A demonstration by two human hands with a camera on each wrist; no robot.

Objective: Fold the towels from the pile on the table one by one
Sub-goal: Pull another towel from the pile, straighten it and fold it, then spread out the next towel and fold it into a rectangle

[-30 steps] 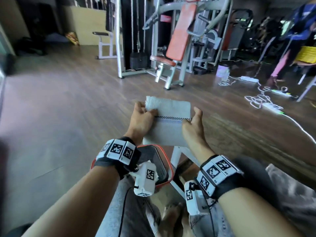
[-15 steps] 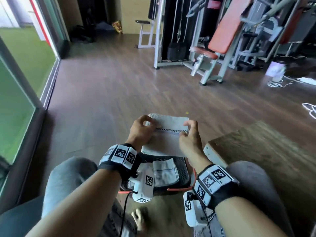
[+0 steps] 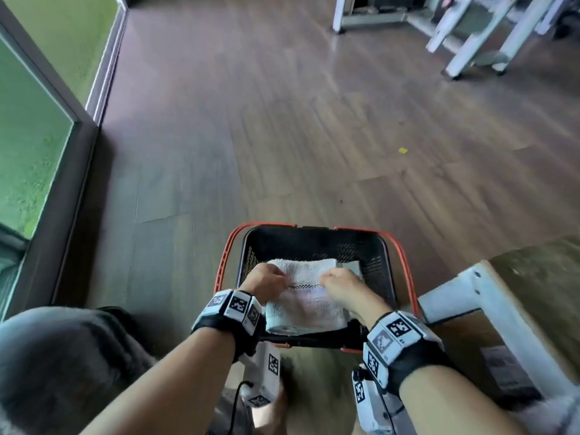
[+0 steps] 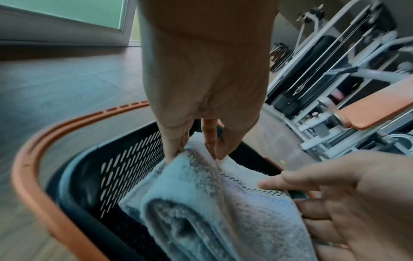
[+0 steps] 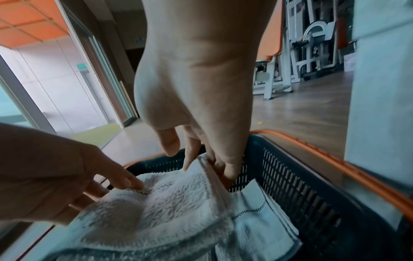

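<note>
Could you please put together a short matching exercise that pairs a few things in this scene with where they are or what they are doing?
Things:
1. left hand
2. folded towel
3. second towel
4. black basket

States:
A. stands on the wooden floor
B. lies in the basket under the held towel
C. pinches a towel edge
D. held over the basket by both hands

Pairs: 1-C, 2-D, 3-B, 4-A
</note>
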